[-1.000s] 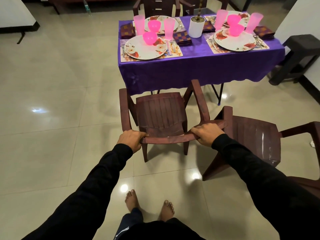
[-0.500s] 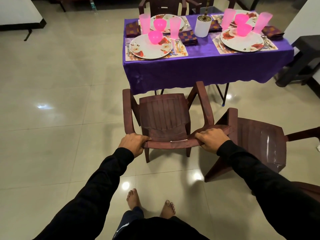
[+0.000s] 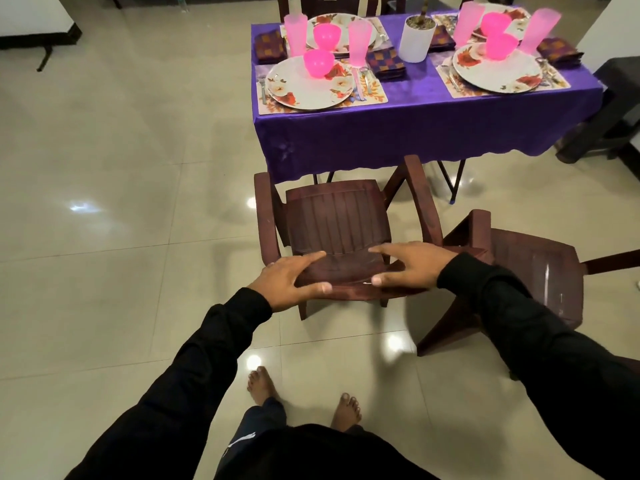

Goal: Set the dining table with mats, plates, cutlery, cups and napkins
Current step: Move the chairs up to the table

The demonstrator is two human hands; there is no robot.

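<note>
A purple satin tablecloth (image 3: 408, 109) carries white round plates with red-orange flowers (image 3: 308, 86), translucent pink plastic tumblers (image 3: 359, 43) and purple-and-orange checked folded napkins (image 3: 385, 63) at one o'clock; dark maroon ribbed plastic chairs (image 3: 337, 223) stand on glossy beige tiles (image 3: 121, 168).

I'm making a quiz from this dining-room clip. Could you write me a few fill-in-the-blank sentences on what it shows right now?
1. The tablecloth covering the dining table is ____ in colour.
2. Both the left hand and the right hand are at the backrest of a brown ____.
3. A pink bowl sits on the nearest left ____.
4. The white pot stands ____ the two pairs of place settings.

Missing words: purple; chair; plate; between
</note>
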